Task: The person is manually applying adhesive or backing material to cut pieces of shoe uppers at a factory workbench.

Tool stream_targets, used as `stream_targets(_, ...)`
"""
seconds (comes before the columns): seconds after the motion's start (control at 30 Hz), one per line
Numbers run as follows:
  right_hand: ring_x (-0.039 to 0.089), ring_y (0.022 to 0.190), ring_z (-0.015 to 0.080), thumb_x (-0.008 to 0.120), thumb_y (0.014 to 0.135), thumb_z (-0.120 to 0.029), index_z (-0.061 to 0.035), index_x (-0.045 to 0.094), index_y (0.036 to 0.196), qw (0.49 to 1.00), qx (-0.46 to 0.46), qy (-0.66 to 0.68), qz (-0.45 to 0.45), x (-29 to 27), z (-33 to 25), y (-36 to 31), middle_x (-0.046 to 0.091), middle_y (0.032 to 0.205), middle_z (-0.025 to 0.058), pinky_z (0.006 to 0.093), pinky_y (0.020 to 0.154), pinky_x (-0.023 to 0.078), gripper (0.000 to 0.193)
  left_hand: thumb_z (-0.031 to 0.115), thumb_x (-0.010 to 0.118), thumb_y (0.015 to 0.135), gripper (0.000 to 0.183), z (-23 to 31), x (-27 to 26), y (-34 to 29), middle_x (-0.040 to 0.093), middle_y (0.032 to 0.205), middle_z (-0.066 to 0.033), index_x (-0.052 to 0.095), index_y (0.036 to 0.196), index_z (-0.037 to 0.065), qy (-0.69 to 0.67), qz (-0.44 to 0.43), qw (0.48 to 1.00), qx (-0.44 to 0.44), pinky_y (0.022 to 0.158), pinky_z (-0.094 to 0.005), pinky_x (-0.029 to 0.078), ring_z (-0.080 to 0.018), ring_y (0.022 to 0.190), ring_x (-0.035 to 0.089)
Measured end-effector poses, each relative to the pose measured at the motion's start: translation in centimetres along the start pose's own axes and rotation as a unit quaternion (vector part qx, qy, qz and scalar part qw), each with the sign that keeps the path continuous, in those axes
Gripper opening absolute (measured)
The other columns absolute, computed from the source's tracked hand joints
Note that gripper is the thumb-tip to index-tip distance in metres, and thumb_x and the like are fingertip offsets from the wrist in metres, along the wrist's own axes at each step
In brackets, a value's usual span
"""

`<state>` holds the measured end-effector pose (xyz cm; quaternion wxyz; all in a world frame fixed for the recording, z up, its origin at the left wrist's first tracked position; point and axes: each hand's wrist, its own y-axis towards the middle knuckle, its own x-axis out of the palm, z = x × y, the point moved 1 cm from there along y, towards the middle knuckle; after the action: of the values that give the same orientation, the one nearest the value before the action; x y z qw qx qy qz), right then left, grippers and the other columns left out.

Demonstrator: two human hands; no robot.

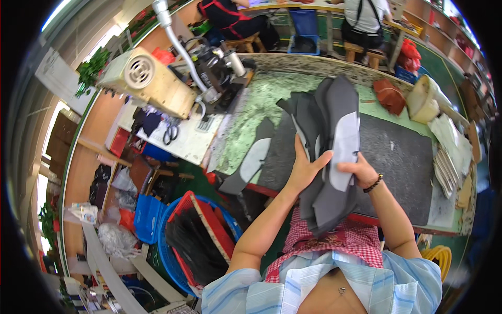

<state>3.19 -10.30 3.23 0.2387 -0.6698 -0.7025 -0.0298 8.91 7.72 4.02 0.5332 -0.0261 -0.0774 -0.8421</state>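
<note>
A thick bundle of dark grey cut pieces (334, 104) stands between my hands, above the near edge of the worktable. Each piece is long and curved, and the front one bears a light grey patch (343, 152). My left hand (308, 165) wraps round the bundle's left side, thumb across the front. On the other side, my right hand (361, 171) grips the edge with its thumb over the light patch. A similar piece with a light patch (254, 157) lies on the table to the left, overhanging the near edge. Beneath the bundle is a black mat (395, 162).
A sewing machine (151, 83) and scissors (171, 134) are on the left. Below them, a blue round basket (170, 251) holds a red crate (227, 235). Along the table's right side stand a cream container (422, 99) and stacked pale sheets (446, 162). Two people sit beyond.
</note>
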Motion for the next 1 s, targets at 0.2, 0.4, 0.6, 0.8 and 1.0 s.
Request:
stream_targets(0.2, 0.065, 0.088, 0.0175, 0.079, 0.071, -0.006, 0.0005, 0.054, 0.118, 0.997, -0.035, 0.059, 0.025, -3.3, 1.9, -2.3, 0.064, 0.104, 0.0072, 0.0333, 0.080, 0.054, 0.054, 0.027, 0.059, 0.093, 0.079, -3.1, 3.7, -1.2, 0.026, 0.149, -0.0190, 0.011, 0.148, -0.004, 0.063, 0.000, 0.995, 0.072, 0.114, -0.0373, 0.019, -0.0296, 0.138, 0.027)
stream_targets(0.4, 0.066, 0.083, 0.0182, 0.077, 0.070, -0.006, 0.0007, 0.050, 0.119, 0.982, -0.040, 0.186, 0.021, -7.4, 2.3, -3.8, 0.064, 0.101, 0.0087, 0.0339, 0.076, 0.056, 0.057, 0.011, 0.049, 0.090, 0.066, -0.2, 2.6, -1.4, 0.046, 0.130, -0.0195, 0.020, 0.148, 0.004, 0.022, 0.141, 0.989, -0.028, 0.081, -0.0384, 0.052, -0.0298, 0.099, 0.061)
stream_targets(0.6, 0.062, 0.098, 0.0203, 0.076, 0.072, -0.006, 0.0022, 0.043, 0.130, 0.981, -0.009, 0.032, 0.189, -5.0, 1.8, -3.2, 0.060, 0.112, 0.0134, 0.0333, 0.084, 0.053, 0.067, 0.037, 0.059, 0.091, 0.066, -3.4, 8.0, -2.4, 0.032, 0.142, -0.0269, 0.034, 0.142, 0.002, 0.376, -0.084, 0.923, 0.000, 0.110, -0.0446, 0.027, -0.0407, 0.132, 0.032)
stream_targets(0.8, 0.058, 0.107, 0.0174, 0.069, 0.078, -0.002, -0.0005, 0.043, 0.133, 0.974, -0.114, 0.004, 0.197, -4.6, 2.6, -5.0, 0.059, 0.117, 0.0092, 0.0307, 0.090, 0.049, 0.060, 0.025, 0.079, 0.075, 0.090, -2.4, 6.0, -0.8, 0.043, 0.135, -0.0165, 0.026, 0.143, -0.001, -0.078, -0.123, 0.973, -0.177, 0.100, -0.0366, 0.041, -0.0247, 0.125, 0.044)
stream_targets(1.0, 0.054, 0.117, 0.0245, 0.071, 0.081, -0.025, -0.0030, 0.022, 0.148, 0.978, -0.180, 0.019, 0.101, -2.6, 3.7, -4.5, 0.050, 0.131, 0.0182, 0.0335, 0.095, 0.045, 0.086, 0.024, 0.065, 0.080, 0.076, -6.2, 5.9, -5.6, 0.049, 0.132, -0.0112, 0.030, 0.143, 0.003, -0.251, -0.054, 0.950, -0.179, 0.099, -0.0356, 0.042, -0.0222, 0.118, 0.051)
